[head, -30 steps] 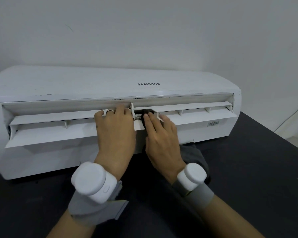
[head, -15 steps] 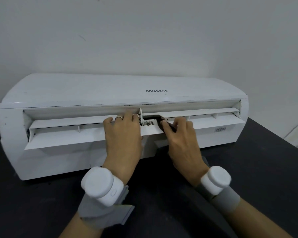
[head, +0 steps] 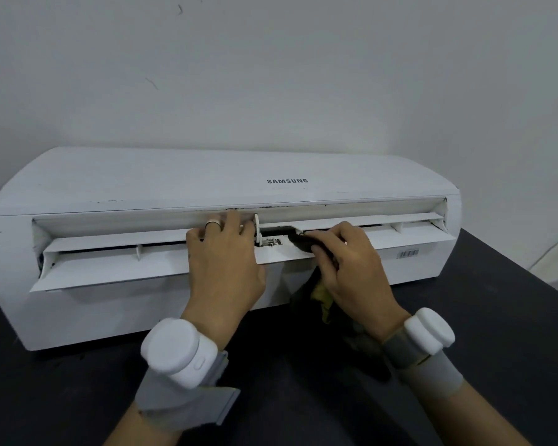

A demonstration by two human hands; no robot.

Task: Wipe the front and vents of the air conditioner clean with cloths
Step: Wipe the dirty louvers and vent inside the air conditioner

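My right hand (head: 351,262) pinches the cloth (head: 302,244) just right of the vent hinge (head: 256,227). The slat (head: 406,238) runs on rightward, and my left hand (head: 226,262) seemingly presses flat.

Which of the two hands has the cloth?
The right hand: its fingers pinch the dark cloth against the vent flap, while the left hand, wearing a ring, holds no cloth.

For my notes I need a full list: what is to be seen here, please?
Air conditioner: one, white, centre.
Flaps: two, white, across its vent.
Cloth: one, dark, at mid vent.
Sticker: one, white, front right.
Table: one, black, under it.
Wall: one, pale, behind.
Ring: one, silver, on a left finger.
Wrist units: two, white, one per wrist.
Left hand: one, resting on the flaps.
Right hand: one, gripping the cloth.
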